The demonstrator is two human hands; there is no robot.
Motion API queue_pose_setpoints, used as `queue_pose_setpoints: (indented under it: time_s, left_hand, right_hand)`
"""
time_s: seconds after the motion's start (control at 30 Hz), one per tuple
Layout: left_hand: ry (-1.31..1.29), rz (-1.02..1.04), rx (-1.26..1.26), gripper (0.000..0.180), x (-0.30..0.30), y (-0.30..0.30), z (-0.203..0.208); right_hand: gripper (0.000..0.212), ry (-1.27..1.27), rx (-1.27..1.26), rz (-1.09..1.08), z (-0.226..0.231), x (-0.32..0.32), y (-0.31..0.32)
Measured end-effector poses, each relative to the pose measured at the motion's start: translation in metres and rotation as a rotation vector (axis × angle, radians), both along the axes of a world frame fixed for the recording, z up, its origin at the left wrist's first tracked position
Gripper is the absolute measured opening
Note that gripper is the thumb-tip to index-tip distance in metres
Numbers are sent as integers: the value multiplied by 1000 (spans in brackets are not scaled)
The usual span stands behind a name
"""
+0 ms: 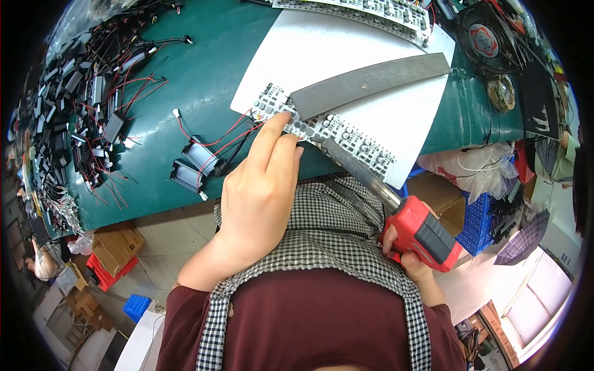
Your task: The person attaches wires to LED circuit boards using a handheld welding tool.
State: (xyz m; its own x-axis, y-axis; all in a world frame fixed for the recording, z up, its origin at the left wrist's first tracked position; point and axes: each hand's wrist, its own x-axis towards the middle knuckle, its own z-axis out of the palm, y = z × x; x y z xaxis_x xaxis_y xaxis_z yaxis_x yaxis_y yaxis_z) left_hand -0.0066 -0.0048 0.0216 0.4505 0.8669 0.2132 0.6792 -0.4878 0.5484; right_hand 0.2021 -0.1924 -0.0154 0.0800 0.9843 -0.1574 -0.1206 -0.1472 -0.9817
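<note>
A long white circuit board strip packed with small parts lies on a white sheet near the table's front edge. My left hand bends over its left part, fingers drawn together around thin red wires at the board; the thumb is mostly hidden. Those wires run left to two small grey open housings. With my right hand I grip a red soldering gun, its metal barrel slanting up to the board and its tip beside my left fingertips. A dark grey flat bar rests across the board.
More circuit board strips lie at the sheet's far edge. A heap of dark housings with wires covers the green table's left side. At the right stand a black fan and a roll of tape. Below hangs a blue crate.
</note>
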Motion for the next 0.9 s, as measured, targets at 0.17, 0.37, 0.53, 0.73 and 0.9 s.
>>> queue_pose_setpoints:
  time_s: [0.17, 0.37, 0.53, 0.73, 0.9]
  left_hand:
    - [36, 11, 33, 12, 2, -1, 0]
    - [67, 10, 41, 12, 3, -2, 1]
    - [122, -90, 132, 12, -1, 2, -1]
    - [150, -99, 138, 12, 0, 2, 0]
    - [166, -101, 111, 13, 0, 1, 3]
  right_hand:
    - [80, 27, 55, -2, -2, -3, 5]
    - [76, -79, 107, -4, -7, -5, 7]
    - [77, -161, 50, -34, 3, -8, 11]
    - [77, -313, 56, 81, 14, -1, 18]
    - [77, -278, 51, -55, 16, -8, 10]
